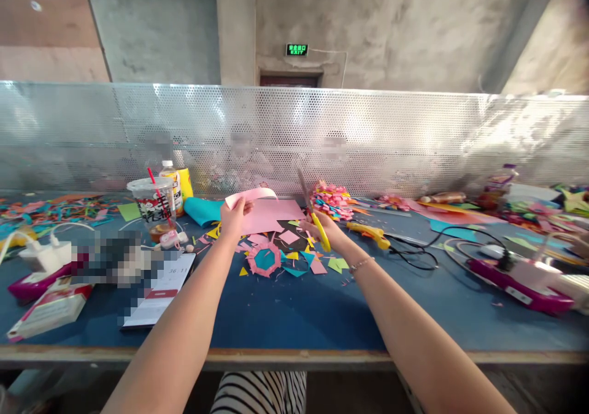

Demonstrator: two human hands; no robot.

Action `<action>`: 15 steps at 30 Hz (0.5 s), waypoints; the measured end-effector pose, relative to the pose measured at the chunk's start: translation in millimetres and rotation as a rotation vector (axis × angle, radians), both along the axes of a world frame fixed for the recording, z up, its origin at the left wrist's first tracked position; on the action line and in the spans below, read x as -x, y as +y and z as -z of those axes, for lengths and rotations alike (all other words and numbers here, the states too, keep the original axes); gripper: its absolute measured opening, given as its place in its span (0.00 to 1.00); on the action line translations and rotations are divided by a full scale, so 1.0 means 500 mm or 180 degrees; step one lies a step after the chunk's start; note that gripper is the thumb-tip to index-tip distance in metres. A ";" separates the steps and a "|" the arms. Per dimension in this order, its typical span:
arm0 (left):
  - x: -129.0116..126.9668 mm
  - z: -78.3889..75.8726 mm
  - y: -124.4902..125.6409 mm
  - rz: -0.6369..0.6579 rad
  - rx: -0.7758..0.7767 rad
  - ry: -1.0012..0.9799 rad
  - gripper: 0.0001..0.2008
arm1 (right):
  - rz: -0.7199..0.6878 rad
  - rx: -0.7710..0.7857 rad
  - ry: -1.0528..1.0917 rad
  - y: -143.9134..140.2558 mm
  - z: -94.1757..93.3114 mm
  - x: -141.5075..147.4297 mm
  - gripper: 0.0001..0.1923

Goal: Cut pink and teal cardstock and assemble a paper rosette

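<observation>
The blue bench [294, 316] runs wide under your arms, backed by a perforated metal screen [414, 138] along its far edge. Near the middle of that far edge lies the pink paper sheet [269, 213], its near-left edge curling up where your left hand [234, 216] is closed on it, thumb over the curl. Your right hand [317, 224] is just beside the sheet's right side, wrapped through the yellow-handled scissors [313, 214], blades pointing up and away, their gap too thin to read. Towards the left, a plastic cup [151, 202] with a red straw. Between your wrists, a pink-and-teal paper ring [264, 259] among small coloured scraps [294, 260].
</observation>
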State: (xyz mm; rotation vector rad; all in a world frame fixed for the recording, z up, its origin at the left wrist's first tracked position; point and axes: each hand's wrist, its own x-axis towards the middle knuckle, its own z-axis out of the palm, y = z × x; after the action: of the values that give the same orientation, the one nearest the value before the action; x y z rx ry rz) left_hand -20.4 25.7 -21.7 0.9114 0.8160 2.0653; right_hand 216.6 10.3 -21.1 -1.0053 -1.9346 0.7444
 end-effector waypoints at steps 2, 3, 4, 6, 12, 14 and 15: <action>0.003 -0.005 0.001 -0.0103 -0.0149 -0.0024 0.10 | -0.0827 0.0845 -0.0092 -0.018 0.000 0.004 0.20; 0.005 -0.008 0.000 -0.0131 -0.0216 -0.0039 0.11 | -0.1179 0.1194 -0.0126 -0.027 -0.001 0.005 0.22; 0.006 -0.011 0.000 -0.0144 -0.0276 -0.0062 0.12 | -0.1472 0.1489 -0.0135 -0.034 -0.002 0.004 0.24; 0.009 -0.018 -0.003 -0.0134 -0.0378 -0.0137 0.13 | -0.1892 0.1948 -0.0084 -0.043 -0.002 0.004 0.28; -0.009 -0.031 -0.025 0.0227 -0.0455 -0.0152 0.13 | -0.2060 0.2131 0.0352 -0.033 0.010 0.018 0.29; -0.021 -0.030 -0.032 0.0374 -0.0390 -0.0092 0.13 | -0.1982 0.1973 0.0476 -0.027 0.019 0.024 0.27; -0.027 -0.029 -0.034 0.0443 -0.0362 -0.0064 0.13 | -0.1970 0.1925 0.0525 -0.024 0.023 0.027 0.27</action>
State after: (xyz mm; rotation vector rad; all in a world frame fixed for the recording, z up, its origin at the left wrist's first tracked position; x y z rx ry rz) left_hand -6.9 8.6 -7.1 0.9794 0.6119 2.0119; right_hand 203.0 -1.7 -32.4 -0.6244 -1.9165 1.7805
